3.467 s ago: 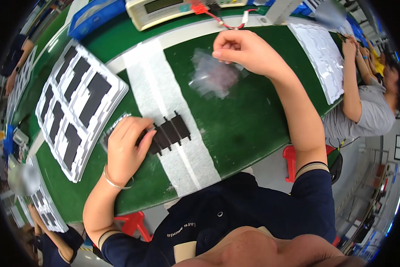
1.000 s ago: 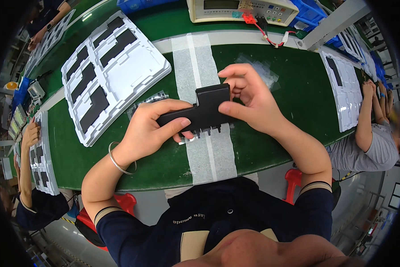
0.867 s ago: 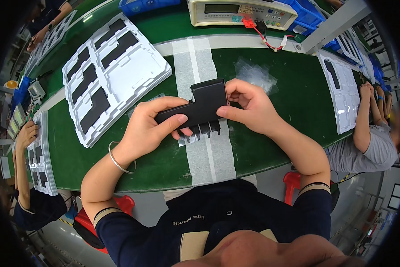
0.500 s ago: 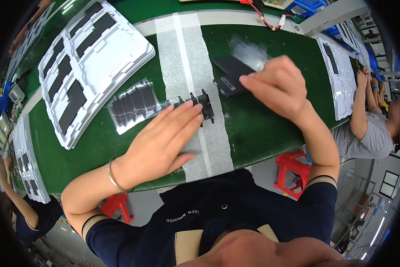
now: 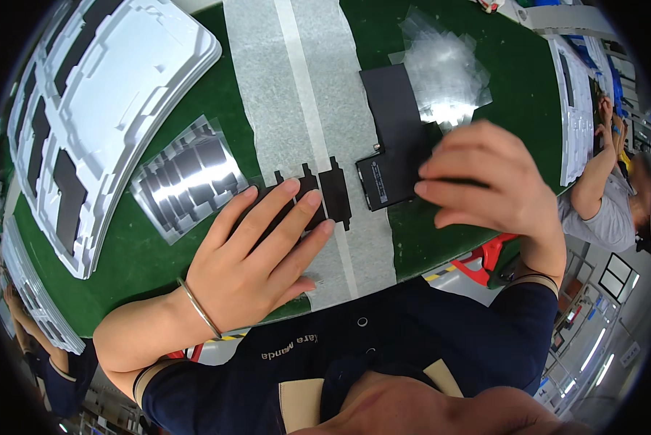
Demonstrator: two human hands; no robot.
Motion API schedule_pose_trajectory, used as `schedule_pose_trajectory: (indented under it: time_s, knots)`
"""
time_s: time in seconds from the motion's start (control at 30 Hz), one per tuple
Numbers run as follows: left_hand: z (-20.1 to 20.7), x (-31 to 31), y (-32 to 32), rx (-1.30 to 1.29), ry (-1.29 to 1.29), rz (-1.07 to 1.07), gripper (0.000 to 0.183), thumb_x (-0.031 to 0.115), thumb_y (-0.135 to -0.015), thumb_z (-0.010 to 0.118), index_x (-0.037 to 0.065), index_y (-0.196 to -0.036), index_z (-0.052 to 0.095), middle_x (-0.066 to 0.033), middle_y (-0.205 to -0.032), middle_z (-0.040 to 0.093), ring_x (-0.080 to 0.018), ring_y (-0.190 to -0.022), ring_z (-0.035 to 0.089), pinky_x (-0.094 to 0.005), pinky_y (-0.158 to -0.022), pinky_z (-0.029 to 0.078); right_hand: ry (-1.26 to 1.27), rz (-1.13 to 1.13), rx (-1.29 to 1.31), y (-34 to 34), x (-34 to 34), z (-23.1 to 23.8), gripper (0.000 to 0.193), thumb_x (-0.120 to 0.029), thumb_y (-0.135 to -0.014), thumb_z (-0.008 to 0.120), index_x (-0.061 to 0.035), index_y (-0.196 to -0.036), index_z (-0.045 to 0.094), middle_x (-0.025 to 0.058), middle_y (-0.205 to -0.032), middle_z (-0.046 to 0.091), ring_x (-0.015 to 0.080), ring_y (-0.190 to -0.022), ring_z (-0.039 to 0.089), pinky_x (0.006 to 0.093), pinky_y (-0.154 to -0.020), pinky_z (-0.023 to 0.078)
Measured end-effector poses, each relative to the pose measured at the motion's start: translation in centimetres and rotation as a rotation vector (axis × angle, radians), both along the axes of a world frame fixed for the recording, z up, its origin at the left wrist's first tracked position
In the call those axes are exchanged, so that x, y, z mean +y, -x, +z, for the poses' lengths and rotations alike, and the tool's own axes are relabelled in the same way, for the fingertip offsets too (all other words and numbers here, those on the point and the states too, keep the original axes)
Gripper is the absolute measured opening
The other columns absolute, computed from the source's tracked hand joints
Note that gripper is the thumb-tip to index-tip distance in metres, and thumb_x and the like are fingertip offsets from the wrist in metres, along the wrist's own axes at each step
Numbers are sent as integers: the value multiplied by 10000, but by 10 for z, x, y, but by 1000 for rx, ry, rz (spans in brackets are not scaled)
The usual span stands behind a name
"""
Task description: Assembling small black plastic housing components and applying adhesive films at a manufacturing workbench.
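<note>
My left hand lies palm down with fingers spread, its fingertips on notched black strips set side by side on a pale paper runner. The fingers hide part of these strips. To the right lies a flat black battery pack, roughly L-shaped, with small white print on its lower part, which overlaps the runner's edge. My right hand hovers at the pack's right edge, fingers loosely bent and apart. Whether its fingertips touch the pack I cannot tell. Left of my left hand is a clear sheet bearing more black strips.
Stacked white trays holding black pieces stand at the far left. Clear films lie heaped behind the pack on the green table. More white trays sit at the right, near a person in grey.
My right hand has let go of the battery pack's edge and its fingers have parted. The pack now lies flat, turned, nearer the strips. My left hand's fingers have spread. The whole view has shifted.
</note>
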State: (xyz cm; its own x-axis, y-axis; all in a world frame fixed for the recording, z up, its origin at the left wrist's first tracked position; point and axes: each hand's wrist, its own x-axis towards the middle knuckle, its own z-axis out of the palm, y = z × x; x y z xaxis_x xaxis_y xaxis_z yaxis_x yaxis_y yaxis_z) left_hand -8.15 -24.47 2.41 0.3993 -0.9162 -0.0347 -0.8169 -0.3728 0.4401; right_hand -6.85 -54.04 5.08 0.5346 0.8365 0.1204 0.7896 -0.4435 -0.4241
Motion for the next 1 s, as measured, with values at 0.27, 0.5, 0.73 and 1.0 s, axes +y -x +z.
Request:
schedule_pose_trajectory:
  time_s: [0.27, 0.5, 0.73, 1.0]
  knots:
    - [-7, -2, -7, 0, 18, -76, 463, 387, -770, 534, 37, -1068, 590, -155, -1157, 530, -342, -1114, 473, -455, -950, 332, 106, -29, 179, -37, 5, -21, 569, -532, -641, 605, -144, -1058, 614, 203, -1285, 394, 446, -1242, 273, 556, -981, 207]
    - [-6, -4, -2, -38, 55, 49, 389, 284, -689, 538, 95, -1017, 624, -35, -1163, 542, -242, -1086, 516, -370, -917, 374, -6, 49, 88, -40, 6, -32, 419, -468, -660, 613, -144, -919, 676, 172, -1128, 490, 513, -1134, 361, 605, -920, 252]
    - [-10, -4, -6, -44, 46, 23, 392, 311, -711, 528, 86, -1018, 627, -55, -1146, 550, -272, -1079, 513, -393, -917, 374, -37, -51, 93, -22, 15, -27, 299, -330, -553, 699, -210, -827, 708, 52, -1022, 533, 512, -1085, 397, 497, -745, 374]
    - [-6, -3, -7, -46, 30, -64, 405, 377, -807, 501, 55, -1023, 619, -130, -1137, 552, -347, -1079, 504, -467, -945, 352, 135, -100, 158, -15, 35, -3, 321, -250, -500, 752, -255, -818, 707, 12, -998, 530, 500, -1107, 387, 487, -772, 361]
